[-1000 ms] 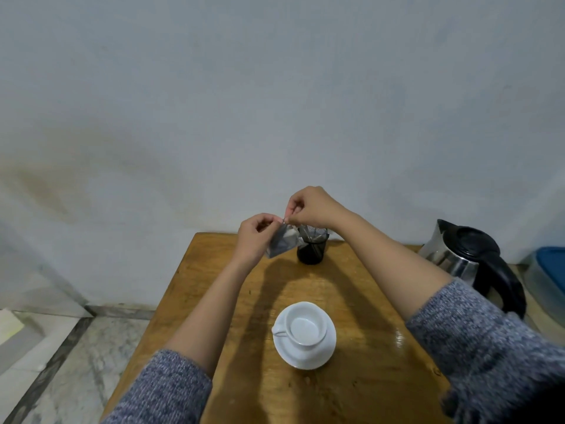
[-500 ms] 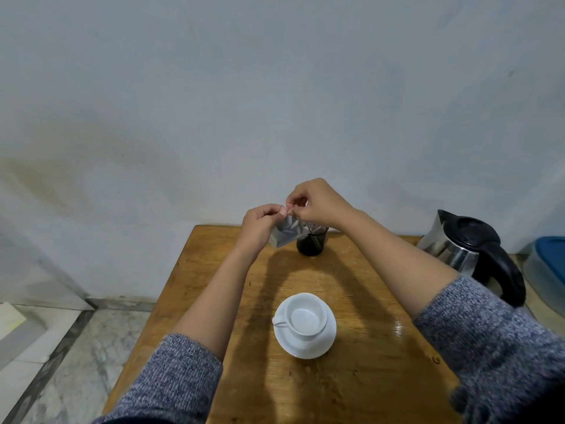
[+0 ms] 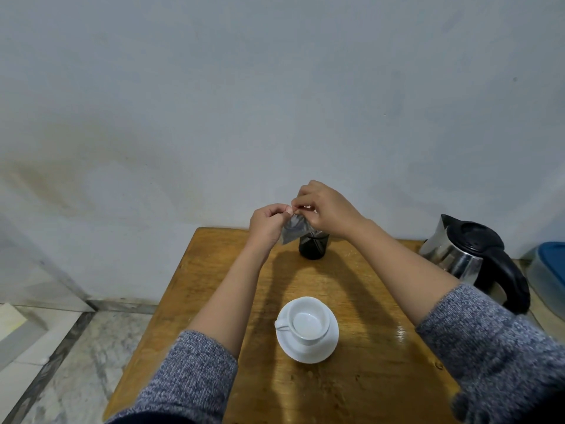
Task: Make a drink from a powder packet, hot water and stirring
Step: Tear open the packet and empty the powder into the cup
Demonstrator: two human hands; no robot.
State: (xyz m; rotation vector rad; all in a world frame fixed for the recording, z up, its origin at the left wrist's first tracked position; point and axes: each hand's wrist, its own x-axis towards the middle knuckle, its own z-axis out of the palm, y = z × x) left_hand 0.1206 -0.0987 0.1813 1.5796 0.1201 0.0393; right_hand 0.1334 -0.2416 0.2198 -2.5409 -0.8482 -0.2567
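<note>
silver packet (image 3: 294, 228) sits pinched at its top edge between left hand (image 3: 266, 225) and right hand (image 3: 324, 208), above the table's far edge, apparently mid-tear; next, tip powder into the empty white cup (image 3: 308, 324).

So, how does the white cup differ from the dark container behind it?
The white cup sits on a saucer near the person; the dark container stands directly on the table, farther back by the wall. The cup is in full view, while the hands and the packet partly cover the container. The cup has a handle; none shows on the container. Both stand upright.
</note>
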